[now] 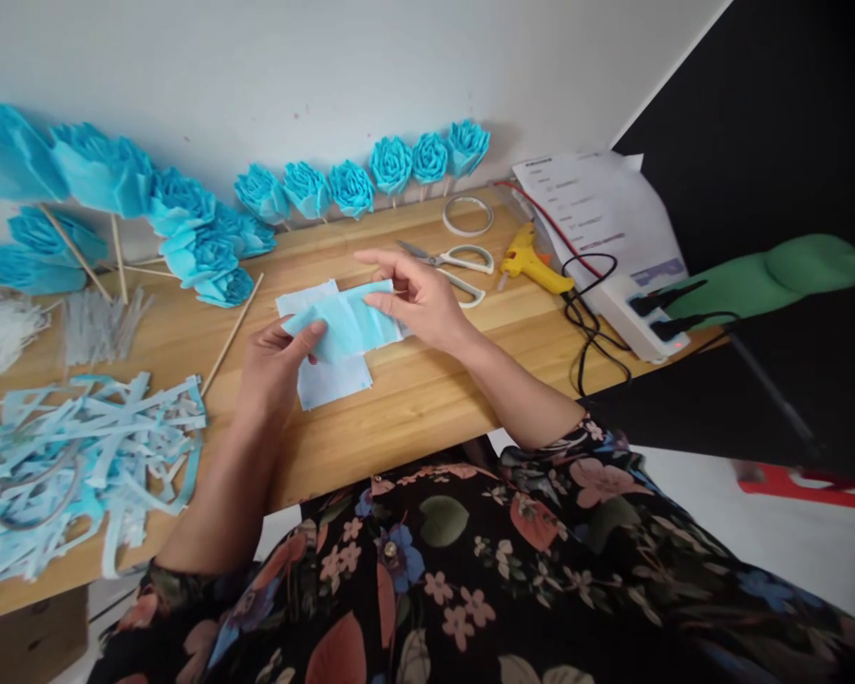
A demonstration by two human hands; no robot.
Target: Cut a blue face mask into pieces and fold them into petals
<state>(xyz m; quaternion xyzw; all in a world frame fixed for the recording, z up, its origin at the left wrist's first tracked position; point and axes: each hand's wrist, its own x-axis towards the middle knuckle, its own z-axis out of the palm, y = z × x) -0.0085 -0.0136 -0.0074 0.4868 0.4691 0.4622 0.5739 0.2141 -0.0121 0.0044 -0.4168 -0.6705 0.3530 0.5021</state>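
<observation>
A light blue piece of fabric, like face-mask material (352, 321), is stretched between my two hands above the wooden table. My left hand (279, 361) pinches its left end, thumb on top. At the other end, my right hand (427, 302) grips the upper right corner between thumb and fingers, its index finger pointing out to the left. Beneath the held piece lie pale fabric pieces (334, 382) on the tabletop. Scissors (463, 258) with white handles rest just beyond my right hand, partly hidden by it.
Blue fabric roses (352, 187) on sticks line the wall. At left lie a heap of cut strips (106, 456), clear thin sticks (104, 323) and a wooden stick (232, 334). Right of the tape roll (468, 216) are a yellow glue gun (534, 261), cables and a power strip (641, 318).
</observation>
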